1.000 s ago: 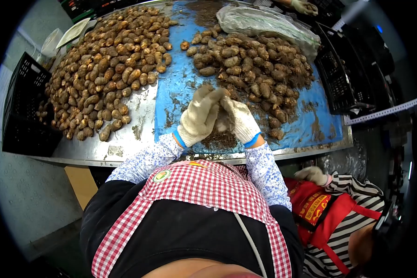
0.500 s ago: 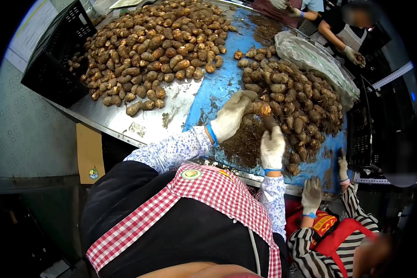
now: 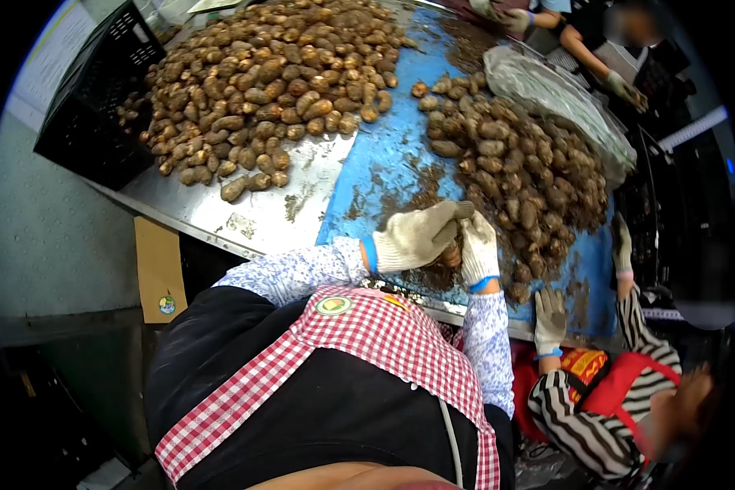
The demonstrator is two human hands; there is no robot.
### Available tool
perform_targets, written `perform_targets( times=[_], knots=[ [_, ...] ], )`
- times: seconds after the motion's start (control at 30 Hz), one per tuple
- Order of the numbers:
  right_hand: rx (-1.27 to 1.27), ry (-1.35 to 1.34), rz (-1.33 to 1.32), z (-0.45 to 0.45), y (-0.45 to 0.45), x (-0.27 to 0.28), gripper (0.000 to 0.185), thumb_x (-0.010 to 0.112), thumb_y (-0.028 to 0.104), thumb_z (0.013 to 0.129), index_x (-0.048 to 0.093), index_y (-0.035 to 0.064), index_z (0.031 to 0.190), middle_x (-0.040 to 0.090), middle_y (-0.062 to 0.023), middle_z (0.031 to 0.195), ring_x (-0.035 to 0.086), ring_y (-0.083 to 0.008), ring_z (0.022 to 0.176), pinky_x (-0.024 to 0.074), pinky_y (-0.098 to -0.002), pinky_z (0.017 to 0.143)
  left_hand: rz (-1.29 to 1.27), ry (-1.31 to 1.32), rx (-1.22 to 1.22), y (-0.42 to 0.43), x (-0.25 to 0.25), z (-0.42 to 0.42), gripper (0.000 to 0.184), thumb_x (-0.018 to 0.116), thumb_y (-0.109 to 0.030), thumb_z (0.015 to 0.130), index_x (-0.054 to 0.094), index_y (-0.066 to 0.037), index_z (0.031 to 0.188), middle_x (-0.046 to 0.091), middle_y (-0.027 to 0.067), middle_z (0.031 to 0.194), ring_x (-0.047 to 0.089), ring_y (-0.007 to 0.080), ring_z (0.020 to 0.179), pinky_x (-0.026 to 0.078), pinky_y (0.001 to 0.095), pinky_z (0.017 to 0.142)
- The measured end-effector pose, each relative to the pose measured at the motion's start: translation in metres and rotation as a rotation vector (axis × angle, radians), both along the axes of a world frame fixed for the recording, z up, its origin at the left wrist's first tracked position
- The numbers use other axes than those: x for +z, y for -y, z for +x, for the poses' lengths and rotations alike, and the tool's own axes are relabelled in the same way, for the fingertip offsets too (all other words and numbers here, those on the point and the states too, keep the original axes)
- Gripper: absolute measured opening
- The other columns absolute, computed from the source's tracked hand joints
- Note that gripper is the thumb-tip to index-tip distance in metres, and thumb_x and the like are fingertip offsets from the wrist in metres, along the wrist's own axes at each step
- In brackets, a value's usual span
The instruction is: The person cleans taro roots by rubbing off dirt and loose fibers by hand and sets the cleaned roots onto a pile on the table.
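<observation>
My left hand [image 3: 420, 237], in a knitted off-white glove with a blue band, is closed on a small taro [image 3: 451, 255] whose brown end shows below its fingers. Right against it is my right hand [image 3: 479, 247], gloved alike, its fingers bent in and touching the left fingertips. What the right fingers grip is hidden between the hands. Both hands are over root scraps and soil [image 3: 433, 278] near the table's front edge. Just beyond them lies a heap of hairy, soil-covered taros [image 3: 539, 171].
Cleaner taros [image 3: 261, 82] are heaped on the metal table [image 3: 245, 216] at left, by a tilted black crate [image 3: 98, 106]. Blue sheeting [image 3: 367, 171] covers the middle. A clear plastic bag [image 3: 555, 98] lies behind the hairy heap. A striped-sleeved co-worker's gloved hand [image 3: 550, 318] rests at the near right edge.
Both my hands have drawn together and nearer to my body; the taro, earlier pointing right from my left hand, is now mostly covered. The striped-sleeved co-worker has shifted right.
</observation>
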State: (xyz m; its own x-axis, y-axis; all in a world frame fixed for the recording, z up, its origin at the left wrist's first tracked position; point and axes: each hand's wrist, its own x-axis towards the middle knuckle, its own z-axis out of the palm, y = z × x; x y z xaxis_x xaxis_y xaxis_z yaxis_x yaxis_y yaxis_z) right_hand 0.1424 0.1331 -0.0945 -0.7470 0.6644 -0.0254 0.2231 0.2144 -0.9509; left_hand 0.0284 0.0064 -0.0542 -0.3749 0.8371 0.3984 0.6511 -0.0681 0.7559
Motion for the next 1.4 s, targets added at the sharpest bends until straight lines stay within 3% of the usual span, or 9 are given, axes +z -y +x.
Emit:
perform_targets(
  times=[0.27,0.47,0.67,0.83,0.97,1.13,1.2,1.27,1.4],
  knots=[
    [-0.121,0.022,0.28,0.017,-0.012,-0.005,0.021,0.057,0.008,0.094,0.062,0.0016,0.114,0.069,-0.0167,0.102,0.066,-0.0254,0.094,0.0503,-0.0329,0.084,-0.097,0.972,-0.198,0.006,0.032,-0.033,0.045,0.046,-0.015,0.099,0.036,0.004,0.137,0.043,0.02,0.137,0.058,0.0236,0.11,0.054,0.0322,0.091],
    [-0.087,-0.218,-0.208,0.034,-0.008,0.021,0.025,0.06,0.022,0.098,0.065,0.0008,0.109,0.068,-0.0083,0.087,0.061,-0.0119,0.062,0.0504,-0.0232,0.054,0.017,0.868,-0.172,0.007,0.022,-0.038,0.043,0.046,-0.018,0.1,0.037,0.002,0.138,0.045,0.0167,0.137,0.051,0.023,0.12,0.052,0.0301,0.096],
    [0.04,-0.505,-0.275,0.012,0.029,0.053,0.026,0.063,0.009,0.092,0.062,0.0,0.116,0.067,-0.015,0.102,0.066,-0.0208,0.09,0.0541,-0.0298,0.079,0.012,0.241,-0.105,0.004,0.032,-0.04,0.042,0.049,-0.011,0.097,0.042,0.0,0.137,0.048,0.0142,0.133,0.053,0.0216,0.117,0.042,0.0334,0.104],
    [-0.049,-0.167,0.539,0.0,0.04,0.074,0.028,0.067,0.004,0.084,0.065,0.0012,0.111,0.066,-0.0171,0.099,0.065,-0.0326,0.089,0.0541,-0.0385,0.078,-0.194,1.155,-0.446,0.014,0.008,-0.052,0.039,0.05,-0.021,0.101,0.046,-0.002,0.134,0.058,0.0098,0.116,0.056,0.0157,0.1,0.048,0.0283,0.09],
    [-0.122,-0.227,0.76,-0.005,0.038,0.063,0.017,0.065,0.004,0.086,0.065,0.0024,0.103,0.066,-0.0148,0.098,0.065,-0.0299,0.089,0.0546,-0.0371,0.077,-0.148,0.606,-0.158,0.011,0.03,-0.04,0.034,0.048,-0.025,0.102,0.053,-0.002,0.128,0.061,0.01,0.105,0.059,0.0137,0.086,0.052,0.0259,0.076],
    [-0.181,-0.225,-0.049,-0.009,0.0,0.041,0.027,0.063,0.03,0.094,0.062,0.0033,0.091,0.066,-0.0078,0.08,0.061,-0.0165,0.07,0.0505,-0.029,0.06,-0.204,0.483,-0.227,0.01,0.024,-0.022,0.03,0.045,-0.013,0.1,0.051,0.001,0.125,0.06,0.0155,0.111,0.061,0.0159,0.086,0.056,0.0297,0.076],
    [-0.257,-0.208,0.249,-0.001,-0.014,0.026,0.033,0.064,0.038,0.094,0.063,0.0043,0.093,0.064,-0.004,0.076,0.058,-0.0109,0.061,0.0459,-0.0261,0.051,-0.247,0.613,-0.119,0.008,0.046,-0.022,0.03,0.043,-0.011,0.099,0.049,0.003,0.125,0.06,0.0171,0.114,0.061,0.017,0.085,0.057,0.0313,0.074],
    [-0.244,-0.198,-0.463,0.015,-0.003,0.041,0.046,0.058,0.048,0.096,0.065,0.0022,0.102,0.065,-0.0043,0.074,0.057,-0.0119,0.05,0.0437,-0.0228,0.042,-0.198,0.724,-0.192,0.017,0.048,-0.037,0.028,0.043,-0.011,0.099,0.049,0.002,0.123,0.058,0.0169,0.12,0.06,0.0164,0.083,0.057,0.0301,0.072],
    [-0.009,-0.361,-0.294,0.019,0.012,0.032,0.056,0.051,0.053,0.097,0.06,0.0009,0.116,0.068,-0.0075,0.082,0.064,-0.0144,0.061,0.0528,-0.0239,0.052,-0.079,0.74,-0.213,0.017,0.045,-0.031,0.024,0.05,-0.012,0.096,0.055,0.002,0.114,0.06,0.0137,0.108,0.058,0.0129,0.086,0.051,0.0261,0.071]
  ],
)
